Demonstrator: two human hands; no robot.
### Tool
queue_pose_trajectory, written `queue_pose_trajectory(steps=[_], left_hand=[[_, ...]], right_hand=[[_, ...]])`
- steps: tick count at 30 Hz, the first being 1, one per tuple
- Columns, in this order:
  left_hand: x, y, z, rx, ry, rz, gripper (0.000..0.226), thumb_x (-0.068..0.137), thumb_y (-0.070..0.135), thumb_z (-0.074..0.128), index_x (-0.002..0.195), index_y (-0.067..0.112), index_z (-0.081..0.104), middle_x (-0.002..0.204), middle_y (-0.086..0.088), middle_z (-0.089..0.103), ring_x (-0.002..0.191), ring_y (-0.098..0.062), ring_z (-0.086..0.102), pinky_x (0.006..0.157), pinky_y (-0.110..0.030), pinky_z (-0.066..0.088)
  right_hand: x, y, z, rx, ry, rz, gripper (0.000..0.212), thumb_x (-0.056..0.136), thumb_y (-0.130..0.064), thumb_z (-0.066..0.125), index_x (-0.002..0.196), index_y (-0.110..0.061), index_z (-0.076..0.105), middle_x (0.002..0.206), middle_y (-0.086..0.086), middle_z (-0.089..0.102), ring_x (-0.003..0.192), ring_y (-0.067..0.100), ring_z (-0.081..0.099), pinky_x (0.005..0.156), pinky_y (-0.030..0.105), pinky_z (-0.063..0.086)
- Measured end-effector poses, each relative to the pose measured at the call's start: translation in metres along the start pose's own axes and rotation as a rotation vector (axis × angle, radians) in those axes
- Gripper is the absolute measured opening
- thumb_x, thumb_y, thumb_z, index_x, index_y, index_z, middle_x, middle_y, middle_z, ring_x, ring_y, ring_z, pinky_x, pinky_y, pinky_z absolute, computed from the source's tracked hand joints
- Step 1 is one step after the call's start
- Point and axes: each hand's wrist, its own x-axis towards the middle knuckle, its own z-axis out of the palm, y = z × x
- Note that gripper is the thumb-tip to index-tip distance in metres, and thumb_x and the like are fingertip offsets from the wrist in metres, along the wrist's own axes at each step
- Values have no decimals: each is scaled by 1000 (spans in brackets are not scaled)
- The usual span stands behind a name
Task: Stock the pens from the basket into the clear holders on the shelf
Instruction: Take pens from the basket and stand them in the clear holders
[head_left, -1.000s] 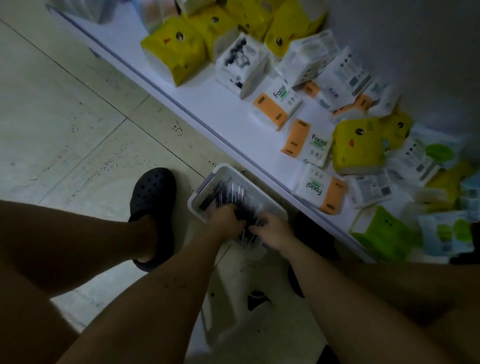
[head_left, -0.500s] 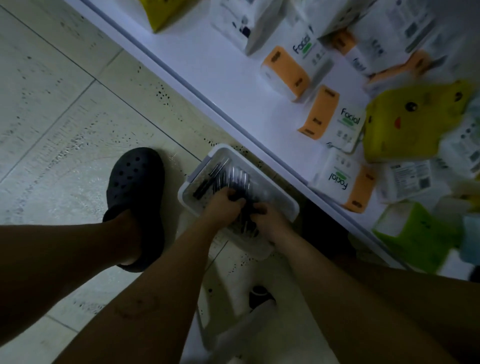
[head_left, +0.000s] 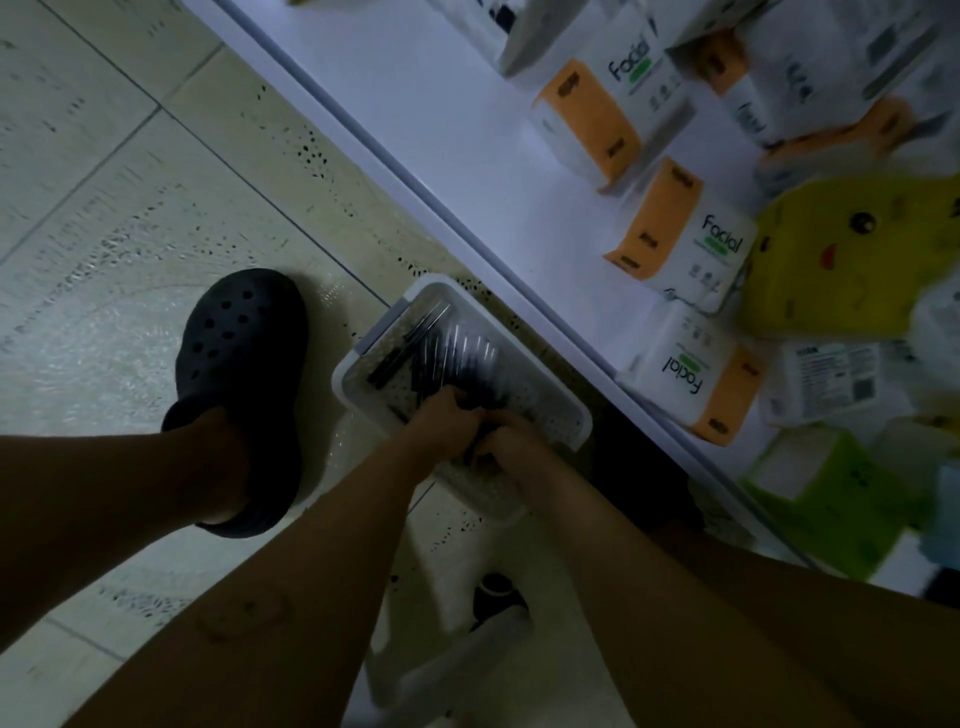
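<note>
A white perforated basket (head_left: 387, 332) sits on the tiled floor beside the low white shelf (head_left: 441, 130). Several dark pens (head_left: 441, 353) lie inside it. Both my hands are in the basket, close together. My left hand (head_left: 441, 421) has its fingers curled around a bundle of the pens. My right hand (head_left: 511, 447) grips the same bundle from the right side. The pens under my hands are mostly hidden. No clear holders are in view.
Tissue packs with orange ends (head_left: 670, 234) and yellow packs (head_left: 841, 260) crowd the shelf. My foot in a dark clog (head_left: 239, 353) stands left of the basket. A stool leg with a dark foot (head_left: 493, 597) lies between my forearms.
My hands have drawn together over the pens in the basket and closed on a bundle. The view has tilted further down, toward the basket.
</note>
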Motion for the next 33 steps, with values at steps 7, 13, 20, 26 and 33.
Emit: queue_pose_trajectory(steps=[7, 13, 20, 26, 33], left_hand=[[5, -3, 2, 71, 33, 19, 58, 84, 30, 72, 131, 8, 46, 123, -11, 55, 110, -27, 55, 96, -40, 49], [0, -8, 13, 136, 94, 69, 48, 81, 31, 75, 120, 12, 54, 116, -7, 60, 103, -25, 59, 91, -40, 52], [-17, -7, 0, 25, 117, 63, 33, 82, -3, 64, 110, 12, 55, 114, -12, 59, 102, -26, 58, 88, -43, 54], [-60, 16, -15, -37, -51, 278, 96, 74, -5, 72, 149, 23, 19, 132, -8, 49, 117, -30, 54, 95, -47, 51], [-132, 46, -30, 193, -87, 550, 92, 80, -11, 62, 151, 25, 18, 104, -16, 59, 76, -21, 59, 51, -21, 49]], right_hand=[[-7, 5, -5, -62, 4, -41, 21, 92, 5, 50, 97, -2, 69, 80, 5, 62, 73, 15, 58, 64, 24, 46], [-14, 10, -5, -121, 96, -50, 29, 94, 1, 47, 71, -6, 63, 65, 5, 56, 61, 14, 53, 56, 19, 44], [-33, 14, 0, 4, 334, -67, 11, 86, -2, 61, 79, -10, 62, 84, 7, 62, 79, 21, 59, 78, 36, 54], [-69, 1, -6, -10, 396, -223, 70, 81, -12, 75, 138, -15, 36, 123, -1, 55, 112, 17, 55, 89, 34, 53], [-133, -21, -18, -86, 375, -485, 67, 80, -11, 74, 134, -34, 42, 111, -7, 65, 97, 17, 65, 78, 34, 57]])
